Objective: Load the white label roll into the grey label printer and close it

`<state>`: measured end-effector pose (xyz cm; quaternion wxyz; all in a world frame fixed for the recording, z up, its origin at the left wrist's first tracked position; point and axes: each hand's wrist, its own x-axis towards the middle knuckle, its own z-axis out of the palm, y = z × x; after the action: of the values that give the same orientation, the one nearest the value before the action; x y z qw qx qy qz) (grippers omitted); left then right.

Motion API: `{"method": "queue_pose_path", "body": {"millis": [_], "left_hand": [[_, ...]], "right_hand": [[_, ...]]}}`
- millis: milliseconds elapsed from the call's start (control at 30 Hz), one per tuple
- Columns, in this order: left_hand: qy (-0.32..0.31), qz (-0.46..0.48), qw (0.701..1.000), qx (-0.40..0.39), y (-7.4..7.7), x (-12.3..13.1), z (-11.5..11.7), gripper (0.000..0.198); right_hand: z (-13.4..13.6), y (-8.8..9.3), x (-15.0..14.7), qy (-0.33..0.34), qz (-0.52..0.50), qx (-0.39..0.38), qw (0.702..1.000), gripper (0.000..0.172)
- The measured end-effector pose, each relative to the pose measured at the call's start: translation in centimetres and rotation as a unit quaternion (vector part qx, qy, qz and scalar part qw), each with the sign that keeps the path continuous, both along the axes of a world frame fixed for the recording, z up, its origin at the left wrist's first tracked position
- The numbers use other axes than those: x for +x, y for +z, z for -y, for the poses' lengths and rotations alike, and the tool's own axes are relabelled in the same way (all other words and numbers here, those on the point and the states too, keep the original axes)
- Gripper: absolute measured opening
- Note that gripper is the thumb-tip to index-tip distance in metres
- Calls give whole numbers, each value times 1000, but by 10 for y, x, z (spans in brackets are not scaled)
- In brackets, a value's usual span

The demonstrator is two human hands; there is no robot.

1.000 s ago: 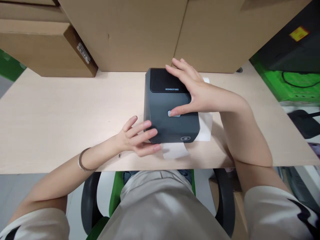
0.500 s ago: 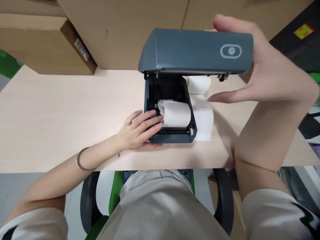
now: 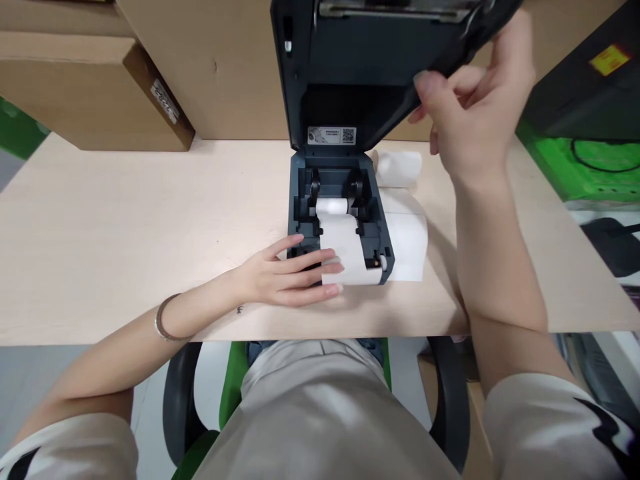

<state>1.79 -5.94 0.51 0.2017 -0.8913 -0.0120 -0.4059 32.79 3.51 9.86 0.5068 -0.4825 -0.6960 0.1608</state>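
Note:
A dark grey label printer [image 3: 377,233] stands on the table with its lid [image 3: 365,63] raised upright. Inside it a small white paper roll [image 3: 332,206] sits between black holders. From the roll a white paper strip [image 3: 345,243] runs forward over the printer's front edge. My left hand [image 3: 295,270] lies flat across the front left of the printer, fingers stretched onto the strip. At the lid's right edge my right hand [image 3: 475,107] is closed on it, thumb on the inner face.
Behind the printer's right side lies another white paper roll [image 3: 400,169], its loose sheet [image 3: 407,247] spread beside the printer. Cardboard boxes [image 3: 80,93] stand along the back of the table [image 3: 150,233]. A green box [image 3: 585,167] is at the right, under a black one.
My right hand has swung the lid up and back. The paper, earlier curled over the roll, now lies flat to the front edge, with my left fingers farther right over it.

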Motion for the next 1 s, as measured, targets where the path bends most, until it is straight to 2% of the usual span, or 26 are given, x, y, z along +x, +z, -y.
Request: {"method": "queue_pose_path", "body": {"millis": [67,100,300,367,500,600,733,833,900,967,1000], "left_hand": [[-16,-3,1000,8,-2,-1,0,25],[-21,-6,1000,10,-4,-2,-1,28],[-9,-64,997,-46,-13,-10,-2,67],[-9,-57,998,-35,-12,-9,-2,62],[-17,-14,1000,10,-8,-5,-2,38],[-13,-5,1000,9,-6,-4,-3,45],[-19,-15,1000,-12,-7,-6,-5,65],[-27,-13,999,-16,-10,-4,-4,64],[-35,1,999,-15,-13,-3,-4,63],[-30,29,998,-41,-15,-4,-6,73],[-20,39,997,-70,-16,-5,-8,83]], "right_hand": [[-3,-3,-4,-17,-50,77,996,61],[-2,-3,-6,-18,-60,79,995,59],[19,11,-10,-38,-17,-21,999,51],[19,11,-8,-34,-16,-42,998,56],[6,1,0,7,-75,-99,992,72],[-3,-7,5,29,-116,-143,982,75],[-4,-10,6,41,-137,-167,975,66],[-1,-8,5,43,-123,-168,977,59],[-1,-7,3,33,-131,-158,978,45],[1,-5,0,9,-132,-133,982,31],[3,-4,-2,1,-113,-123,986,34]]}}
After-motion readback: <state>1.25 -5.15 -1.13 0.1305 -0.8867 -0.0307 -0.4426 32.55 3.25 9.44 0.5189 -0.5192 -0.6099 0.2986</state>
